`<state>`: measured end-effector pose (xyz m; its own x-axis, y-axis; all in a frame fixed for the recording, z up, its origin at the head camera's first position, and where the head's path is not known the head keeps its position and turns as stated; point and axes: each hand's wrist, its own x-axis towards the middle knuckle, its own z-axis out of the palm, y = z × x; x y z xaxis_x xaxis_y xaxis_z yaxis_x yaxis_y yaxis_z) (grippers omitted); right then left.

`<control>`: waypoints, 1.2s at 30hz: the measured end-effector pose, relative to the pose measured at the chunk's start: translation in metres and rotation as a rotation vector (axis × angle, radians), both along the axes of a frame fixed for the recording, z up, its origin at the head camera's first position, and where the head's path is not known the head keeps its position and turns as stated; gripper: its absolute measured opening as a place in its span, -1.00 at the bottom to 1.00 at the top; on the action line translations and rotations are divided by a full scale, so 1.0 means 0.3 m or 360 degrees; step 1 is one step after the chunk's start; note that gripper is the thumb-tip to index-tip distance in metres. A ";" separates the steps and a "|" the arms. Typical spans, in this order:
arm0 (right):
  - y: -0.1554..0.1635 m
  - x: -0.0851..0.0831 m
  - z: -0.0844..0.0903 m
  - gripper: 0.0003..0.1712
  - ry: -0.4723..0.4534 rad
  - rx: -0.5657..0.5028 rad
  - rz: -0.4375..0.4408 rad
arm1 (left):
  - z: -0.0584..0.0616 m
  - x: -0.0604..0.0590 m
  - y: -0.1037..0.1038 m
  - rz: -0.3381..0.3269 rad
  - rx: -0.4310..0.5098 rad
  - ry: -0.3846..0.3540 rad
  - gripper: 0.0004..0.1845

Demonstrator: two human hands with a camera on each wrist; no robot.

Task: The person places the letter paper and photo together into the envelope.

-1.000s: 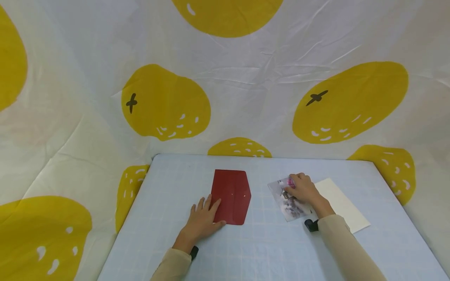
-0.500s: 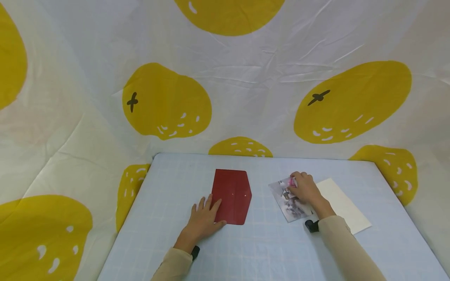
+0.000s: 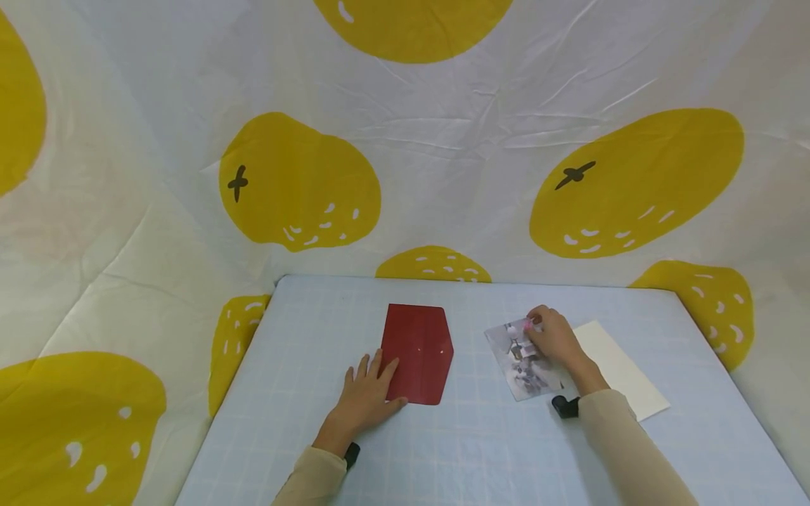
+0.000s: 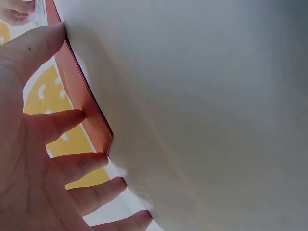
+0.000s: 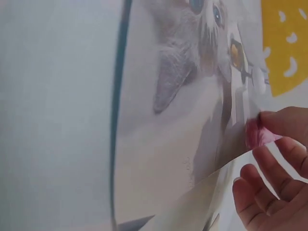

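One printed photo (image 3: 522,362), cat picture, lies on the pale blue checked table (image 3: 468,450), its far corner pinched up between curled fingers of the right hand (image 3: 552,336). One red envelope (image 3: 420,351) lies at table centre; the left hand (image 3: 365,398) rests flat on its near-left edge, fingers straight and spread. One white sheet (image 3: 623,379) lies just right of the photo. No legible writing.

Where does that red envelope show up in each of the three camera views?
Head: red envelope lies flat mid-table, the left hand resting on its near left edge.
Left wrist: a thin red strip beside the fingertips.
Right wrist: not in it; only the photo.
Shared landmark: the yellow fruit cloth, behind the fingers in both wrist views.
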<state>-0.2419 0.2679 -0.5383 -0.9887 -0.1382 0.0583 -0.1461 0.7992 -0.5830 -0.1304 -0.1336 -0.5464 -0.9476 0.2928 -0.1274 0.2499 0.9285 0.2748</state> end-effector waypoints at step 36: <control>0.109 0.075 0.036 -0.51 -0.0271 -0.0950 -0.0247 | -0.023 0.003 0.005 0.0028 0.0008 -0.0028 -0.10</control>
<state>-0.2194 0.3005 -0.5275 -0.9968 0.0152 -0.0786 0.0792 0.3344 -0.9391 -0.1294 -0.1321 -0.5534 -0.9503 0.2768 -0.1427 0.2287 0.9313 0.2836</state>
